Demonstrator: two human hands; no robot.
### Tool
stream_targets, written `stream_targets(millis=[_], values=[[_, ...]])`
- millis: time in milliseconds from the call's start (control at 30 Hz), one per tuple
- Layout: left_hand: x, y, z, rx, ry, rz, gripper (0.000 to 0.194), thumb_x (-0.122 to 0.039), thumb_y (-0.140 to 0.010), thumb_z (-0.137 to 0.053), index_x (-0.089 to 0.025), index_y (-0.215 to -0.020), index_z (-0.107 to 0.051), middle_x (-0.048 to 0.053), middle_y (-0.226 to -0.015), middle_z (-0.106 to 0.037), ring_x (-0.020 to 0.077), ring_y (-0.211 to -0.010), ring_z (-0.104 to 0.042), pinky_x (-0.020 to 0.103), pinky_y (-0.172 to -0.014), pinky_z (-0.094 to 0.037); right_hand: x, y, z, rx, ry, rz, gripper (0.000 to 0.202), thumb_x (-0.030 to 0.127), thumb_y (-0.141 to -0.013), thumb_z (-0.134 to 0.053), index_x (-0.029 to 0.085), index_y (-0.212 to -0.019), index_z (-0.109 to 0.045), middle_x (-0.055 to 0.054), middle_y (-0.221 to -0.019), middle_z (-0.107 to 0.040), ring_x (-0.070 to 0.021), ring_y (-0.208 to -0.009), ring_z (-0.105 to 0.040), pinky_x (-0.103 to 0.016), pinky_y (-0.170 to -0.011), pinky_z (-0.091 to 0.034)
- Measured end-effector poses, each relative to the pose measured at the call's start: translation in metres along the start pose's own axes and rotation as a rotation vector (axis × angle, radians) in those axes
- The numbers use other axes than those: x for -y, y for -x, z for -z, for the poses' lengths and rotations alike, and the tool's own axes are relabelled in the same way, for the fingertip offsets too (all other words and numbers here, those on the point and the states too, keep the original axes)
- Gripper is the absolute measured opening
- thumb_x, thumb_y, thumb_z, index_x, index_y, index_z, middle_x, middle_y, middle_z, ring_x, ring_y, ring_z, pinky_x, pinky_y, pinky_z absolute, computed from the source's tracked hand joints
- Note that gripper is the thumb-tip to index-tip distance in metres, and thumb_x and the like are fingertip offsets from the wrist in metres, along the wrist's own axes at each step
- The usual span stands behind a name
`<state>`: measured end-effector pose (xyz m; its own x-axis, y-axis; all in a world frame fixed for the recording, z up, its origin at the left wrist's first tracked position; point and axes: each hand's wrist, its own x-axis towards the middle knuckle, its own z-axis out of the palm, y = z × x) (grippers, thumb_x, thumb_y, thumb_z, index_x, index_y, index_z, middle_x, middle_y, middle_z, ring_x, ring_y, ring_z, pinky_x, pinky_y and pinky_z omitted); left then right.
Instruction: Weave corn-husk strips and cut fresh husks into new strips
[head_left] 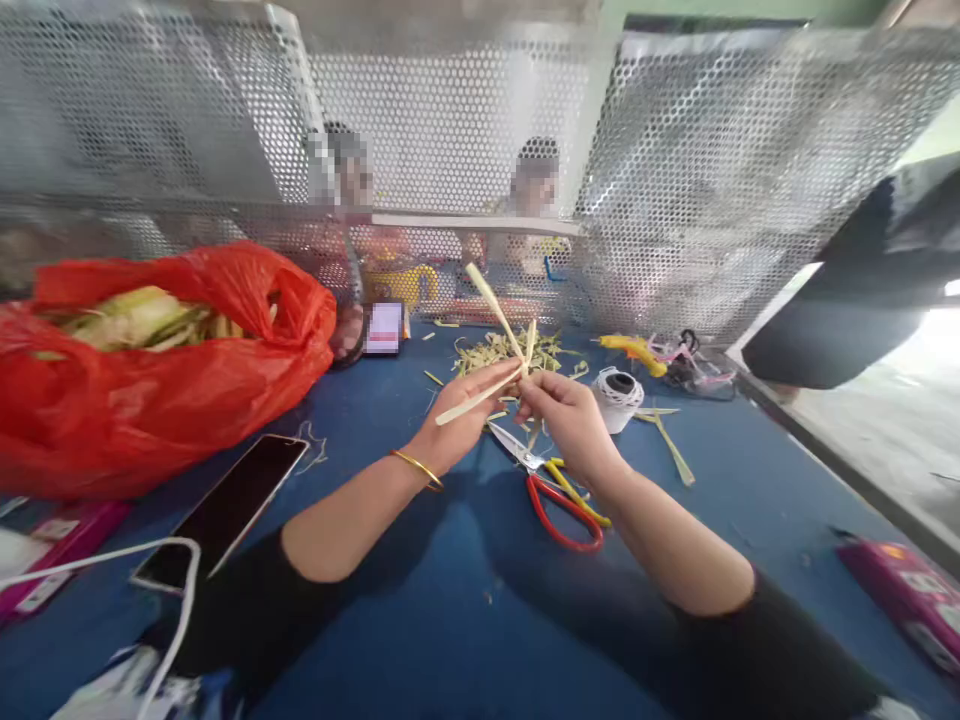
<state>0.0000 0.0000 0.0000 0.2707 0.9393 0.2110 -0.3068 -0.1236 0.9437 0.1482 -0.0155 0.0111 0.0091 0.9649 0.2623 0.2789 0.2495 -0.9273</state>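
Note:
Several pale strips of dried leaf or husk (491,297) meet at one point between my two hands, fanning out up and to the left. My left hand (469,405) is closed on them from the left, with a gold bangle at its wrist. From the right, my right hand (566,410) pinches the spot where the strips join. Below the hands lie scissors (562,513) with one red and one yellow handle. Beside my right hand stands a spool of white thread (619,400). Behind the hands is a heap of leaf scraps (480,352).
At left, a red plastic bag (285,375) holds husks, with a dark phone (232,505) before it. A yellow glue gun (634,350) and another strip piece (673,450) lie right. A magenta box (904,590) sits far right. Perforated metal panels (450,120) stand behind, people beyond.

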Motion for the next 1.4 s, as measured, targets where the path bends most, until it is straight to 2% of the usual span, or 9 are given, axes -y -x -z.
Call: stream_targets(millis=[233,367,500,700,900,1067,1133,1267,1400], values=[[-0.013,-0.005,0.016,0.171,0.215,0.267,0.038,-0.011,-0.063,-0.071,-0.017,-0.099,-0.079,0.01,-0.107,-0.078,0.0237,-0.086,-0.075,0.033,-0.078,-0.057,0.008,-0.001,0.015,0.099,0.36,0.186,0.032,0.04,-0.088,-0.051,0.023,-0.061,-0.047,0.003,-0.052,-0.047,-0.0122,-0.052,-0.04,-0.025,-0.053,-0.03],[-0.014,0.0,0.007,0.015,0.122,0.321,0.026,-0.019,-0.07,-0.08,-0.016,-0.096,-0.08,0.007,-0.088,-0.079,0.0149,-0.067,-0.072,0.026,-0.069,-0.055,0.011,0.003,0.014,0.141,0.553,0.249,0.031,0.032,-0.088,-0.05,0.022,-0.061,-0.039,0.004,-0.053,-0.043,-0.0115,-0.053,-0.036,-0.025,-0.052,-0.025],[-0.01,0.003,-0.002,-0.201,0.103,0.326,0.011,-0.02,-0.077,-0.078,-0.016,-0.087,-0.08,0.006,-0.082,-0.078,0.0112,-0.058,-0.068,0.023,-0.063,-0.052,0.014,0.005,0.012,0.175,0.657,0.254,0.035,0.037,-0.091,-0.049,0.022,-0.06,-0.039,0.004,-0.052,-0.042,-0.0114,-0.051,-0.033,-0.025,-0.052,-0.023],[-0.011,0.002,-0.005,-0.272,0.09,0.427,0.008,-0.013,-0.081,-0.072,-0.014,-0.078,-0.079,0.008,-0.079,-0.078,0.0094,-0.05,-0.064,0.02,-0.051,-0.047,0.022,0.004,0.022,0.311,0.728,0.201,0.038,0.039,-0.092,-0.048,0.022,-0.058,-0.044,0.002,-0.053,-0.047,-0.012,-0.052,-0.038,-0.027,-0.054,-0.024],[-0.012,0.005,-0.009,-0.235,0.06,0.42,0.002,-0.014,-0.077,-0.077,-0.014,-0.076,-0.078,0.005,-0.071,-0.075,0.0098,-0.049,-0.064,0.019,-0.049,-0.046,0.014,-0.005,0.025,0.039,0.485,0.09,0.031,0.048,-0.084,-0.056,0.021,-0.071,-0.064,0.001,-0.06,-0.055,-0.0133,-0.057,-0.045,-0.028,-0.056,-0.031],[-0.006,0.009,-0.012,-0.068,-0.019,0.46,0.006,-0.016,-0.074,-0.079,-0.012,-0.071,-0.076,0.004,-0.065,-0.073,0.0089,-0.047,-0.062,0.018,-0.047,-0.042,-0.004,-0.01,0.014,0.14,0.066,-0.058,0.04,0.057,-0.07,-0.068,0.02,-0.059,-0.059,0.002,-0.058,-0.054,-0.0128,-0.059,-0.046,-0.028,-0.059,-0.038],[-0.002,0.009,-0.011,-0.029,-0.028,0.481,0.008,-0.018,-0.073,-0.079,-0.012,-0.07,-0.075,0.004,-0.063,-0.072,0.0097,-0.047,-0.063,0.019,-0.049,-0.044,-0.009,-0.01,0.008,0.108,-0.035,-0.089,0.039,0.055,-0.066,-0.072,0.02,-0.055,-0.057,0.002,-0.056,-0.054,-0.0125,-0.058,-0.046,-0.028,-0.058,-0.038],[0.003,0.008,-0.007,0.025,-0.026,0.476,0.022,-0.028,-0.066,-0.087,-0.012,-0.074,-0.075,0.004,-0.065,-0.073,0.0118,-0.051,-0.064,0.023,-0.055,-0.048,-0.013,-0.009,0.003,-0.026,-0.046,-0.048,0.03,0.045,-0.064,-0.07,0.021,-0.053,-0.058,0.003,-0.052,-0.051,-0.0115,-0.054,-0.042,-0.028,-0.055,-0.035],[0.0,0.007,-0.001,0.172,-0.006,0.477,0.037,-0.036,-0.064,-0.088,-0.013,-0.09,-0.076,0.009,-0.082,-0.078,0.0172,-0.067,-0.071,0.029,-0.069,-0.053,-0.008,-0.012,0.009,-0.045,-0.046,-0.014,0.028,0.045,-0.068,-0.067,0.021,-0.056,-0.061,0.001,-0.054,-0.057,-0.0136,-0.056,-0.05,-0.029,-0.058,-0.04]])
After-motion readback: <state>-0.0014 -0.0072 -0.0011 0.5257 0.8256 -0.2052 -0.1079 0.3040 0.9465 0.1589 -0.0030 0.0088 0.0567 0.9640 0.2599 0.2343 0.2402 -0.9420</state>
